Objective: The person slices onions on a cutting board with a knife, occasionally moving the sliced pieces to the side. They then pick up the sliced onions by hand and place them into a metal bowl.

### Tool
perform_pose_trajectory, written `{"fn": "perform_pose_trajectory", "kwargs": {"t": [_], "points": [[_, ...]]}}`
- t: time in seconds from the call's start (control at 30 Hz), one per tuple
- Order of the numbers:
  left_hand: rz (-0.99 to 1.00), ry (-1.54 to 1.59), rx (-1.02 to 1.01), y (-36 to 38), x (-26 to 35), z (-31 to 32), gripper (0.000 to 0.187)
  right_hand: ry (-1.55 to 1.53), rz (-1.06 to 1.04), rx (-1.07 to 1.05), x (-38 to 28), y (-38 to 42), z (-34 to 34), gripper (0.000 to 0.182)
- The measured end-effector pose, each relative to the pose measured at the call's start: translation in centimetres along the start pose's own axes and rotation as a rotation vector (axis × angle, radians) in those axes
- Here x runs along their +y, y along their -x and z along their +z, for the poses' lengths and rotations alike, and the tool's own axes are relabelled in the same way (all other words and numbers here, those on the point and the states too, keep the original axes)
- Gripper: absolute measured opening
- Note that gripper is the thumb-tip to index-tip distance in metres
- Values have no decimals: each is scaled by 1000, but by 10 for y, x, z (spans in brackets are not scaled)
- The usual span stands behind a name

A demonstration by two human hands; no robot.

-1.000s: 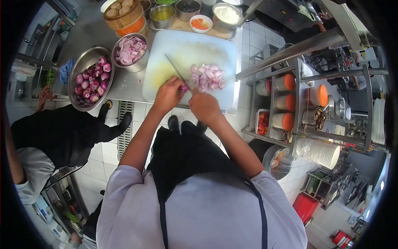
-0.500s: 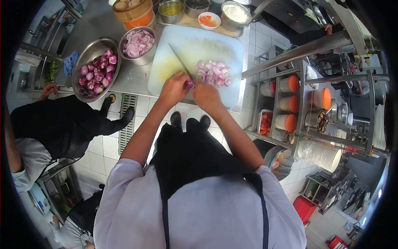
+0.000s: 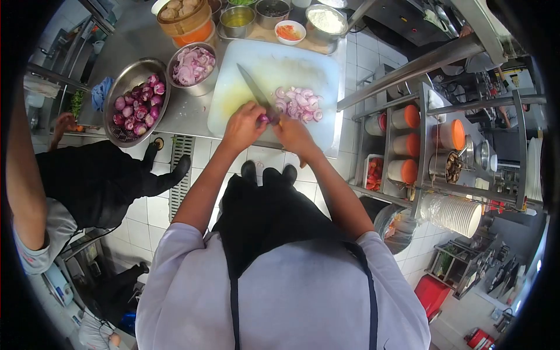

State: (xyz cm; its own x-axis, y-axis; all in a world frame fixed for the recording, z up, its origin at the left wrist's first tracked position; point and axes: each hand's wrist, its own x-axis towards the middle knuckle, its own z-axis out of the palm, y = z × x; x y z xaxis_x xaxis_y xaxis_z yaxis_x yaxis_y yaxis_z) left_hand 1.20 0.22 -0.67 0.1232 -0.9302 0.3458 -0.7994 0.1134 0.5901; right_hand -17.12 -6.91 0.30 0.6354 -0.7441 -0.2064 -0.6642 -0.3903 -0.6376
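Note:
My right hand [image 3: 291, 135] is closed round the handle of a kitchen knife [image 3: 255, 87], whose blade points away and to the left over the white cutting board [image 3: 233, 64]. Just left of the blade, my left hand [image 3: 244, 123] pinches a small purple-red onion [image 3: 263, 119] at the board's near edge. Beyond my right hand lies a pile of sliced onion [image 3: 300, 104]. A steel bowl of sliced onion [image 3: 208, 83] stands left of the board. Farther left, peeled whole red onions [image 3: 139, 107] fill a perforated steel colander [image 3: 109, 93].
Along the back stand a bamboo steamer [image 3: 181, 26], a pot of yellow liquid [image 3: 236, 29], a bowl of orange shreds [image 3: 290, 39] and a bowl of white powder [image 3: 315, 38]. A metal shelf with orange-lidded tubs [image 3: 402, 143] is at right. A co-worker in a black apron [image 3: 87, 181] stands at left.
The knife's blade has turned to show more of its flat side. Both hands stay close together at the onion. The co-worker's arm at left has moved upward.

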Motion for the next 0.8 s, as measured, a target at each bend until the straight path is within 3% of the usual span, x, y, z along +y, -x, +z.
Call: {"fn": "perform_pose_trajectory", "kwargs": {"t": [0.07,0.17,0.27,0.37,0.47,0.57,0.8], "points": [[-44,-62,18,2,-4,1,21,70,62,97,-1,6,1,31],[-258,-122,38,5,-4,7,23,125,120,147,-15,17,1,31],[-382,80,56,12,9,7,21,150,84,138,-24,27,8,30],[-344,300,27,22,8,14,18,155,49,116,-20,30,16,30],[-265,292,25,24,5,17,21,183,29,92,-14,26,19,29],[-54,98,50,15,9,-1,19,201,28,80,-16,26,16,28],[-8,179,-46,9,4,-6,17,224,23,50,-26,30,3,28]]}}
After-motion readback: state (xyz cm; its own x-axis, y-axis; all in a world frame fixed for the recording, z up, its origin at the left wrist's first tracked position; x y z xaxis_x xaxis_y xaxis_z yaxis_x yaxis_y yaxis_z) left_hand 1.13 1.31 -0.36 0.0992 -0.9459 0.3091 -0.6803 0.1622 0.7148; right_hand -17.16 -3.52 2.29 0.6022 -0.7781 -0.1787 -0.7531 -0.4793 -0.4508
